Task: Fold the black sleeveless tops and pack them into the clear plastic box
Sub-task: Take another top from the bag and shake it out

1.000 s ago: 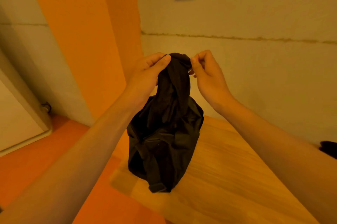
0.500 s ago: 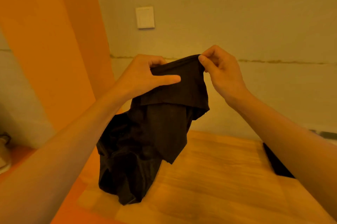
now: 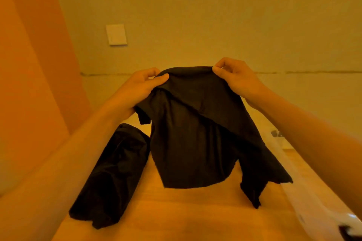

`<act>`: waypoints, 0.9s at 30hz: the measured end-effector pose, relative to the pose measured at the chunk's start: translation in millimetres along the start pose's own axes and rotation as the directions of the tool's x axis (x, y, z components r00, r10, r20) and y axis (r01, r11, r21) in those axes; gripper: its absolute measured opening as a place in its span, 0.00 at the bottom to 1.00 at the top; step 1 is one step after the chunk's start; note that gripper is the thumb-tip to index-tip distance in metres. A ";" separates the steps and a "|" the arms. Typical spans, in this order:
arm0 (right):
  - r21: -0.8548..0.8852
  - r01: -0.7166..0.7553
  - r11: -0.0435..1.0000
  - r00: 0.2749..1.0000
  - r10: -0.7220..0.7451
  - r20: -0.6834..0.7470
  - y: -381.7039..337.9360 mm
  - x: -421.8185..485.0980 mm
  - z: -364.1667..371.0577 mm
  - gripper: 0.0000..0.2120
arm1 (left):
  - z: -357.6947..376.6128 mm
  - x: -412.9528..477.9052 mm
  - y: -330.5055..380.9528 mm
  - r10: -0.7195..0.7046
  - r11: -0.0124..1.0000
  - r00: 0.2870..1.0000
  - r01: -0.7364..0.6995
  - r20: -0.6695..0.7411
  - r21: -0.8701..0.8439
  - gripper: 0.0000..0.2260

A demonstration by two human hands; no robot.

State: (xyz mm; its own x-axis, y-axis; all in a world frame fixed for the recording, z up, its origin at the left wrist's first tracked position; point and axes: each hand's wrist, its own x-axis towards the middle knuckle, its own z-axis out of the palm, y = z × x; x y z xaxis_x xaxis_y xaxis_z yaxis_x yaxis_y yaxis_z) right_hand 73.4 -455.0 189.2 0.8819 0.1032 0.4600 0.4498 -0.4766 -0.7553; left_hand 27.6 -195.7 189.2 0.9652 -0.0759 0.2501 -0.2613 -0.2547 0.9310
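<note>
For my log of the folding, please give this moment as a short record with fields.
left hand: pinches upper edge of black top
right hand: pinches the same edge
black top: hangs spread over the table, not yet folded
black bundle: lies on the table, left of the top
clear plastic box: at right, partly in view

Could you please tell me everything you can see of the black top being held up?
The black top is a dark, thin-looking fabric garment, unfolded and creased, hanging above the wooden table. The left hand and right hand each pinch its upper edge, spreading it between them. Its lower edge droops unevenly, lowest on the right.
</note>
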 end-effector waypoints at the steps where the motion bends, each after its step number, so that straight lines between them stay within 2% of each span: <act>1: -0.042 -0.011 0.999 1.000 0.011 0.001 7.3 -4.7 0.8 0.08 | 9.9 -0.1 -1.3 -0.017 1.000 1.000 0.016 -0.001 -0.025 0.12; 3: -0.077 0.012 0.997 0.999 -0.010 0.030 13.9 -21.0 6.7 0.07 | 28.5 -2.5 -3.2 -0.047 0.998 0.999 0.048 0.013 -0.045 0.14; 5: -0.044 0.075 0.996 0.991 -0.070 0.117 11.7 -42.2 16.5 0.14 | 42.9 -3.2 -7.1 -0.054 0.998 0.997 0.055 0.046 -0.024 0.14; 7: -0.119 0.181 0.976 0.965 -0.153 0.215 9.5 -61.1 31.5 0.21 | 55.0 -4.2 -12.5 -0.050 0.999 0.995 0.050 0.088 0.007 0.16; 8: -0.176 0.239 0.955 0.953 -0.196 0.230 12.0 -66.8 39.0 0.20 | 60.0 -5.0 -14.0 -0.062 0.998 0.994 0.061 0.094 0.022 0.18; 10: -0.232 0.305 0.924 0.949 -0.274 0.157 22.1 -68.1 47.1 0.12 | 65.5 -6.0 -14.2 -0.104 0.995 0.991 0.102 0.089 0.023 0.18; 12: -0.223 0.309 0.925 0.951 -0.296 0.090 31.8 -63.9 40.4 0.11 | 62.3 -8.9 -13.4 -0.100 0.995 0.989 0.098 0.104 0.027 0.18; 13: -0.231 0.305 0.924 0.952 -0.295 0.074 33.7 -62.6 34.5 0.11 | 56.4 -9.5 -14.4 -0.063 0.996 0.989 0.055 0.135 0.063 0.20; 15: -0.349 0.313 0.883 0.946 -0.321 0.038 35.1 -60.5 23.7 0.10 | 44.8 -10.6 -17.2 0.016 0.968 0.976 -0.069 0.216 0.242 0.21; 17: -0.546 0.309 0.779 0.935 -0.355 0.023 35.9 -56.7 19.2 0.11 | 40.1 -8.3 -18.6 0.118 0.900 0.971 -0.193 0.208 0.392 0.14; 19: -0.665 0.278 0.694 0.945 -0.321 0.060 37.6 -52.0 20.3 0.11 | 39.6 -2.3 -16.3 0.243 0.868 0.962 -0.274 0.125 0.415 0.05; 21: -0.700 0.239 0.673 0.967 -0.230 0.109 46.1 -49.0 22.2 0.09 | 36.5 2.0 -9.4 0.318 0.842 0.945 -0.317 0.073 0.437 0.04; 25: -0.607 0.089 0.790 0.995 -0.099 0.018 79.6 -45.6 12.1 0.07 | 13.5 5.8 -6.6 0.381 0.794 0.924 -0.323 -0.008 0.514 0.09; 27: -0.554 0.006 0.833 1.000 -0.021 -0.020 93.4 -41.2 1.8 0.06 | -1.2 5.0 -9.6 0.403 0.787 0.912 -0.301 -0.078 0.539 0.09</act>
State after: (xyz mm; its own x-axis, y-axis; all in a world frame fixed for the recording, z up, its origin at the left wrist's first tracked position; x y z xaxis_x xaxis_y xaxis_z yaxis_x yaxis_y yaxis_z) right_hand 79.4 -502.1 98.8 0.8694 0.0953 0.4847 0.3015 -0.8796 -0.3678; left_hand 35.0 -192.5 181.8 0.7756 -0.0963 0.6238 -0.5000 -0.6970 0.5140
